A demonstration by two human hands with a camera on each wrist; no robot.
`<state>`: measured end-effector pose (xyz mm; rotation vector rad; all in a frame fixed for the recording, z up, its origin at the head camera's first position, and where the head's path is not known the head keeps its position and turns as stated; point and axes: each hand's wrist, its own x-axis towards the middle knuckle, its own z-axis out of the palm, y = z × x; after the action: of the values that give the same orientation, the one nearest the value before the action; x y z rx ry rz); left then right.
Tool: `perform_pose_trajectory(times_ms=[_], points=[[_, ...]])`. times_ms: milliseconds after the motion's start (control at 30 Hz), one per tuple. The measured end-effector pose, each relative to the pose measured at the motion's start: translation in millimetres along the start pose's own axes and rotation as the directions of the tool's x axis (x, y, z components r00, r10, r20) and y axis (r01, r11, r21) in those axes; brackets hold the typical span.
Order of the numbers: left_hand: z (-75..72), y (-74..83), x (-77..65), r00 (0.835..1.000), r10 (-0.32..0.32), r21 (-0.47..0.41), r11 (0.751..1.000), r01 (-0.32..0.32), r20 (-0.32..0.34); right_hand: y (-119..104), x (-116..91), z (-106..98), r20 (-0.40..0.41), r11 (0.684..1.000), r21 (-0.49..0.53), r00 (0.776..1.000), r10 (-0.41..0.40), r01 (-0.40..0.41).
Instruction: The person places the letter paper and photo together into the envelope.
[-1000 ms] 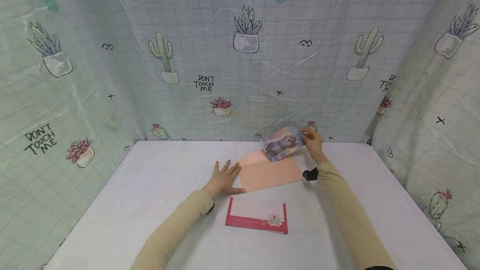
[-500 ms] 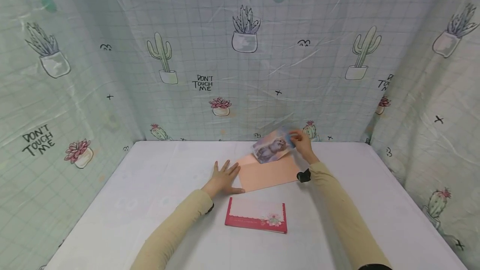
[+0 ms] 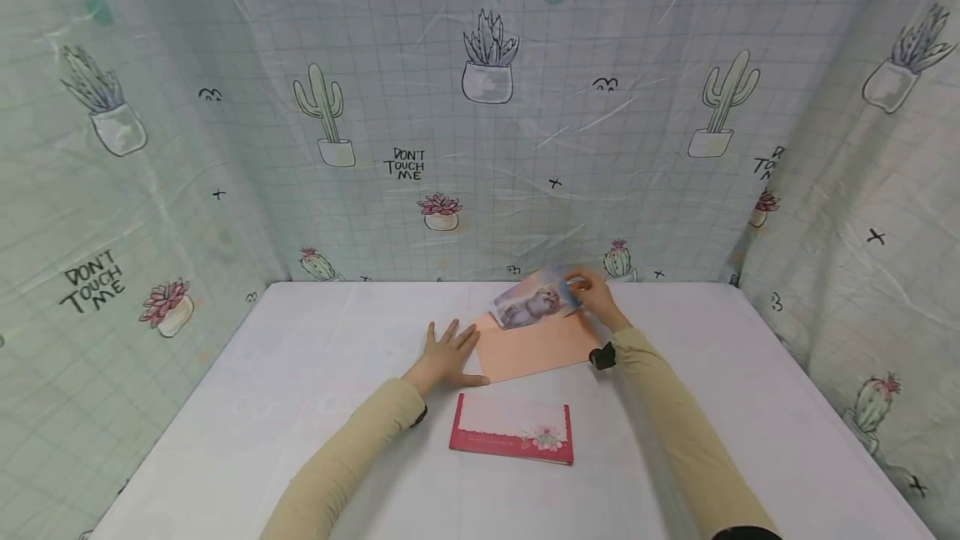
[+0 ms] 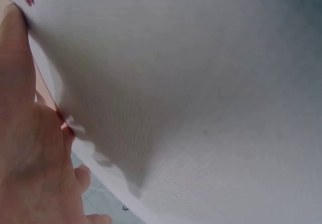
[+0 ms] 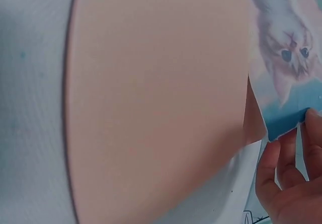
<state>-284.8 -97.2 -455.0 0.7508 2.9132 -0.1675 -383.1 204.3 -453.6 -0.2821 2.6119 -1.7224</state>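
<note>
A peach envelope lies flat on the white table, its flap open toward the back. My left hand rests flat beside the envelope's left edge, fingers spread, thumb touching it. My right hand pinches the right end of a cat picture card and holds it low over the envelope's far edge. The right wrist view shows the envelope, the card with the cat's face, and my fingertips on its blue corner. The left wrist view shows my left hand on the table.
A pink and white card with a flower print lies closer to me, just in front of the envelope. A cactus-print curtain closes off the back and both sides of the table.
My right hand has carried the cat card leftward and lower, from the envelope's far right corner to its open flap. The left hand has stayed in place.
</note>
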Motion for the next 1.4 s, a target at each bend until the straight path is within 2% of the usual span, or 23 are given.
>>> perform_pose_trajectory(times_ms=[100,300,433,700,967,1067,1300,1400], points=[[0.3,-0.2,0.3,1.000,0.000,-0.001,1.000,0.000,-0.002,11.4,6.9,0.4,0.022,1.000,-0.018,1.000,0.016,-0.015],[0.4,-1.1,0.9,1.000,0.002,-0.002,1.000,-0.002,-0.002,10.3,3.1,4.1,0.023,0.999,-0.004,0.998,0.054,-0.054],[0.9,-1.7,1.3,1.000,0.002,-0.010,1.000,-0.002,0.001,8.9,-0.4,7.5,0.045,0.999,-0.003,0.998,0.045,-0.045],[2.0,-2.3,1.5,1.000,0.003,-0.021,1.000,-0.003,-0.008,10.8,1.4,8.3,0.082,0.994,-0.076,0.993,0.088,-0.081],[-2.2,-1.0,0.6,1.000,0.003,-0.037,0.999,-0.002,0.011,9.0,2.4,5.5,0.147,0.996,-0.025,0.985,0.090,-0.087],[-2.4,-0.6,0.9,1.000,-0.001,-0.037,0.999,0.001,0.011,7.5,3.4,6.2,0.133,0.995,-0.026,0.987,0.094,-0.092],[-1.5,-0.9,0.8,1.000,0.000,-0.027,1.000,0.000,-0.002,5.9,3.3,7.2,0.002,0.987,-0.113,0.993,0.118,-0.117],[-2.5,-1.5,1.4,1.000,-0.006,-0.015,1.000,0.006,0.004,8.5,4.3,5.7,-0.009,0.986,-0.121,0.994,0.111,-0.112]])
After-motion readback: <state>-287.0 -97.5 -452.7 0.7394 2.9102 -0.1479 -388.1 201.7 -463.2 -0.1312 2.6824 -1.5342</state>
